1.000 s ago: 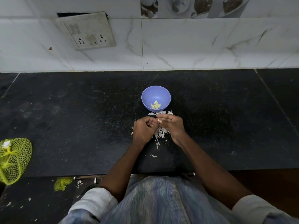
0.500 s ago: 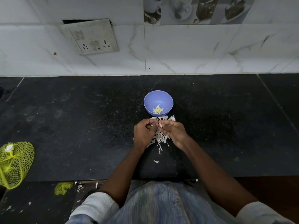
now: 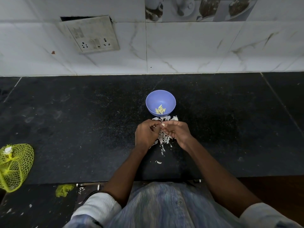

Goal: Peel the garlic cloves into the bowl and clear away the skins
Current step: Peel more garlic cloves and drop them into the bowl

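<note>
A purple bowl (image 3: 153, 99) stands on the black counter with several peeled garlic cloves (image 3: 160, 110) inside. Just in front of it lies a heap of white garlic skins (image 3: 164, 139), partly hidden under my hands. My left hand (image 3: 146, 134) and my right hand (image 3: 178, 133) meet above the heap, fingers curled, pinching one pale garlic clove (image 3: 163, 124) between their fingertips. Only a small tip of that clove shows.
A loose skin (image 3: 158, 162) lies nearer the counter's front edge (image 3: 65, 182). A yellow net bag (image 3: 14, 167) sits at the far left edge. A tiled wall with a socket plate (image 3: 92, 34) closes the back.
Both hands stay together over the skins, working the clove; my right hand's fingers have spread slightly. The view has shifted a little.
</note>
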